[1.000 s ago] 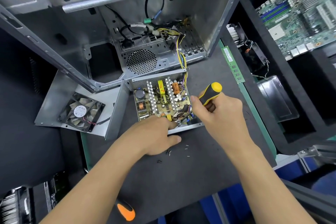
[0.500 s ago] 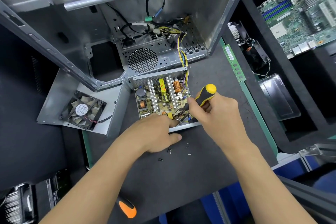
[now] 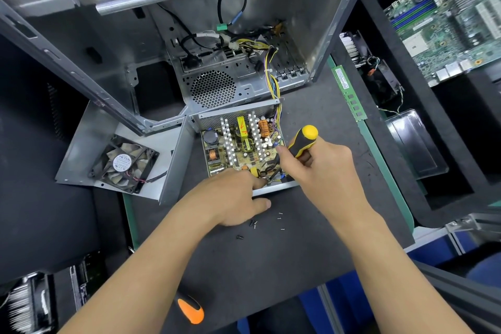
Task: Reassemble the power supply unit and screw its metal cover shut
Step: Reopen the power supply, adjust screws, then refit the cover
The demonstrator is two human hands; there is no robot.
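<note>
Lying off at nine o'clock, the metal cover (fan attached) is not on yet. The left hand presses the power supply edge, fingers bent. The right hand grips the screwdriver at three o'clock. Loose screws wait nearby.

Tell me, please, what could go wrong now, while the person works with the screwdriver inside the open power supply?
1. The right hand holds the screwdriver tilted, its tip among wires at the circuit board; a slip could perhaps scratch parts.
2. The left hand has its fingers close to the tip, so they might be poked.
3. The loose screws lie beside the left hand and could be swept off the mat.
</note>
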